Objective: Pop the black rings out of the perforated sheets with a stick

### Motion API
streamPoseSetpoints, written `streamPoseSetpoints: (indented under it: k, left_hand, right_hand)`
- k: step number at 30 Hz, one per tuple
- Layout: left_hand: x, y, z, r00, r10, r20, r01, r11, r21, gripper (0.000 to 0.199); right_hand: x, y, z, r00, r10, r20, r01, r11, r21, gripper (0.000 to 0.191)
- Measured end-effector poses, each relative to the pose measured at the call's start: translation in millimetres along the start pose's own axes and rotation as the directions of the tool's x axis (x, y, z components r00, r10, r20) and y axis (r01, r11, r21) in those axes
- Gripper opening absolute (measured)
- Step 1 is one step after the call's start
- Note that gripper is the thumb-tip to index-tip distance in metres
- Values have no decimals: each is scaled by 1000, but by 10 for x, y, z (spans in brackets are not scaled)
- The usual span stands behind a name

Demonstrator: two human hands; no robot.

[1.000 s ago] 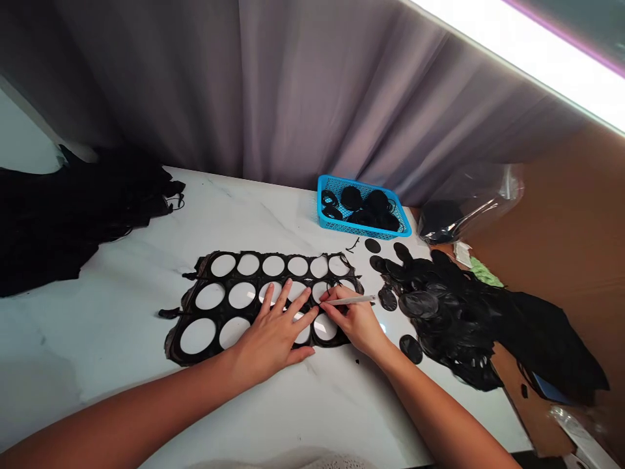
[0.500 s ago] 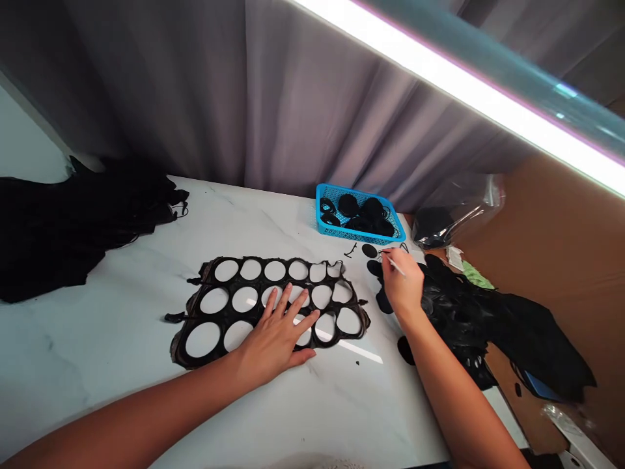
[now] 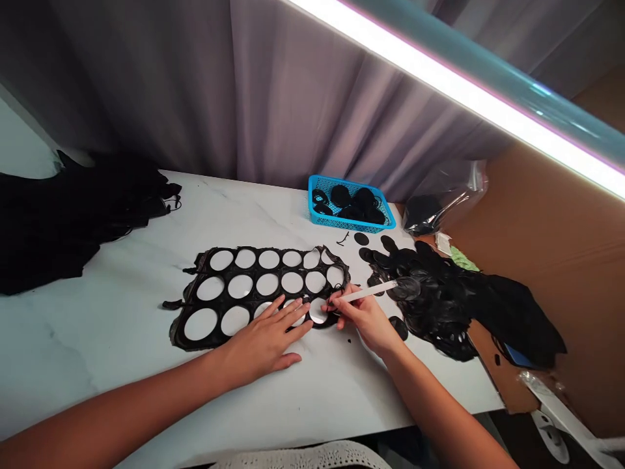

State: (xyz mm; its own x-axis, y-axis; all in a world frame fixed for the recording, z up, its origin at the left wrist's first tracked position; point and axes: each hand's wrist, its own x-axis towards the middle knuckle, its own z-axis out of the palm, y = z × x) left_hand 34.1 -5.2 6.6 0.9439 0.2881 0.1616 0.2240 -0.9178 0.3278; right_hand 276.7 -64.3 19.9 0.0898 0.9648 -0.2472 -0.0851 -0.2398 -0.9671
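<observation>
A black sheet (image 3: 254,285) with rows of round cut-out holes lies on the white marble table (image 3: 122,339), with ragged outer edges. My left hand (image 3: 263,339) rests flat on its lower middle, fingers spread, holding nothing. My right hand (image 3: 364,319) pinches a white pen-shaped tool (image 3: 366,293), its tip hidden by my fingers. That hand sits at a hole near the sheet's lower right corner, where a pale round piece (image 3: 318,311) shows. A heap of loose black discs (image 3: 434,299) lies just right of my right hand.
A blue plastic basket (image 3: 351,225) holding black discs and loops stands behind the sheet. A black fabric pile (image 3: 83,221) lies at the far left. A plastic bag (image 3: 442,202) and brown cardboard (image 3: 551,260) are on the right, with a grey curtain (image 3: 273,98) behind.
My right hand has come back from above the disc heap to the sheet's lower right, tool still in it. My left hand stays on the sheet. The view has shifted slightly.
</observation>
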Motion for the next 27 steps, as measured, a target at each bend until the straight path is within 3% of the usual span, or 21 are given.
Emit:
streamPoseSetpoints:
  k: [6, 18, 21, 24, 26, 27]
  left_hand:
    - [-20, -19, 37, 999, -30, 27, 31, 999, -29, 54]
    - [-24, 5, 58, 999, -51, -6, 51, 998, -47, 56]
    - [-16, 9, 47, 998, -66, 15, 67, 997, -44, 52]
    - [-12, 9, 37, 997, -79, 25, 80, 996, -34, 52]
    - [-15, 8, 33, 996, -84, 25, 85, 996, -26, 54]
    - [-18, 7, 31, 996, -86, 24, 87, 996, -25, 54]
  right_hand:
    - [-163, 76, 179, 994, -97, 46, 106, 953, -285, 24]
    - [-214, 203, 264, 949, -309, 57, 287, 780, -555, 22]
    - [-269, 228, 328, 908, -402, 116, 368, 637, -677, 18]
    - [-296, 253, 348, 845, -454, 282, 480, 414, -773, 12]
    - [-231, 236, 231, 809, -476, 345, 522, 312, -794, 11]
    - [-170, 211, 118, 803, -506, 315, 500, 285, -818, 11]
